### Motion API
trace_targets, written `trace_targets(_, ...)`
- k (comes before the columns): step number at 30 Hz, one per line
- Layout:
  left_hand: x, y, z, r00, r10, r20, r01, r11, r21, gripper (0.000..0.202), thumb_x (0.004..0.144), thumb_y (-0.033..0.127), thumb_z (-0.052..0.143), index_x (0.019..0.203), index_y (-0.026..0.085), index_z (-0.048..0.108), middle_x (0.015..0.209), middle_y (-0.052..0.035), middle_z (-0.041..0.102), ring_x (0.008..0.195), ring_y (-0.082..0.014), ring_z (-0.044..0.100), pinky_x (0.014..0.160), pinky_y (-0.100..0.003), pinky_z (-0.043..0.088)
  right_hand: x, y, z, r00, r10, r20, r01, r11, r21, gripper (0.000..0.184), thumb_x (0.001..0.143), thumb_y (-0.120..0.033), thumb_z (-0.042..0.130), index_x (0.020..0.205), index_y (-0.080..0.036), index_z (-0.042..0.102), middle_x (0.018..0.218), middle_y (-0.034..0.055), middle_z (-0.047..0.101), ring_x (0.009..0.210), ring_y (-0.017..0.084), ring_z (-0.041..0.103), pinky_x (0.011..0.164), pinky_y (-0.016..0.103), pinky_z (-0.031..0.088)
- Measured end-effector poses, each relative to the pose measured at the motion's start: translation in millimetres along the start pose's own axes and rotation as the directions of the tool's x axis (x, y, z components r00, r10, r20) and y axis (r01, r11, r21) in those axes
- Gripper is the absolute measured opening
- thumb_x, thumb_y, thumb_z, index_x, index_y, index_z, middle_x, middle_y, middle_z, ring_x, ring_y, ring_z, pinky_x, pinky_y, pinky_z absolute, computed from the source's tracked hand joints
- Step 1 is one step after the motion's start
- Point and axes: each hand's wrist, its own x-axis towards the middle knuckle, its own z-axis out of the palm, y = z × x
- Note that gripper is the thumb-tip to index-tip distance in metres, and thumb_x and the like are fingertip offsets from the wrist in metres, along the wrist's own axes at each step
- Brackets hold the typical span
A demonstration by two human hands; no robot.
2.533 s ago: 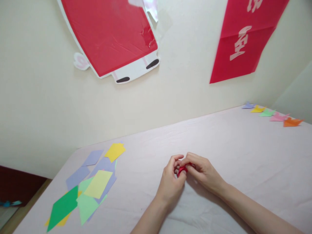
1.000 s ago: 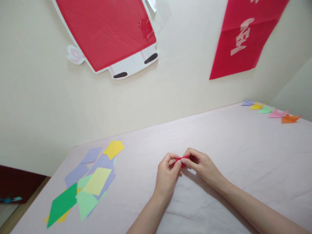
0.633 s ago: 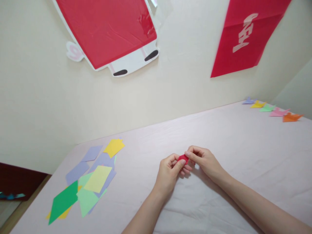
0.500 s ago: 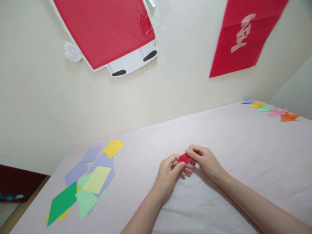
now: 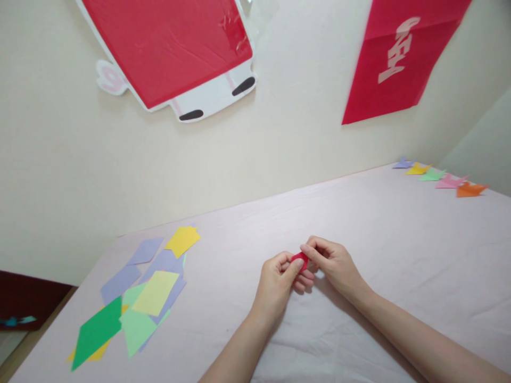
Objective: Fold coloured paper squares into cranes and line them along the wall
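Observation:
A small folded piece of red paper (image 5: 302,262) is held between both hands, just above the pale cloth. My left hand (image 5: 279,276) is closed on its left side, with the thumb lying across the front. On its upper right edge, my right hand (image 5: 329,260) pinches the paper between thumb and fingers. Parts of the paper are hidden behind the fingers, so its full shape does not show.
Loose sheets of coloured paper, including a dark green one (image 5: 98,331) and a yellow one (image 5: 182,241), lie overlapping at the left. Several small folded paper figures, the nearest an orange one (image 5: 471,190), line the far right edge. A wall (image 5: 223,165) stands behind the cloth-covered surface (image 5: 223,298).
The left thumb has shifted up over the red paper, and less of the paper shows. My right hand has moved slightly left. The whole view has shifted a little.

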Motion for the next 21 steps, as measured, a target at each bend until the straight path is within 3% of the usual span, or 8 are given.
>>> trace_targets(5,-2,-2,0.3,1.0,0.019,-0.01,-0.019,1.0,0.025,0.042,0.08,0.055,0.068,0.077,0.014,0.063,0.063,-0.0058,0.069,0.052,-0.0138,0.064,0.052,-0.022,0.047,2,1,0,0.997,-0.001,0.079,-0.001,1.0,0.029,0.035,0.08,-0.051,0.066,0.071,-0.018,0.062,0.062,-0.0023,0.057,0.058,0.013,0.051,0.056,0.025,0.042)
trace_targets(9,-3,-1,-2.3,1.0,0.013,0.021,-0.014,0.999,0.044,0.037,0.081,0.05,0.068,0.079,0.014,0.064,0.067,-0.0065,0.071,0.057,-0.0139,0.066,0.054,-0.022,0.047,3,4,-1,0.994,0.048,0.098,-0.052,0.998,0.038,0.036,0.079,-0.05,0.068,0.064,-0.018,0.06,0.054,-0.0033,0.055,0.051,0.011,0.048,0.05,0.024,0.039)
trace_targets(21,-5,21,-25.0,0.951,-0.161,0.263,0.148,0.987,0.069,0.039,0.077,0.046,0.073,0.092,0.011,0.065,0.083,-0.0122,0.072,0.068,-0.0207,0.072,0.056,-0.025,0.054,9,6,-4,0.989,0.132,0.065,-0.137,0.986,0.094,0.046,0.072,-0.06,0.07,0.059,-0.019,0.057,0.047,-0.0047,0.051,0.04,0.01,0.046,0.041,0.023,0.038)
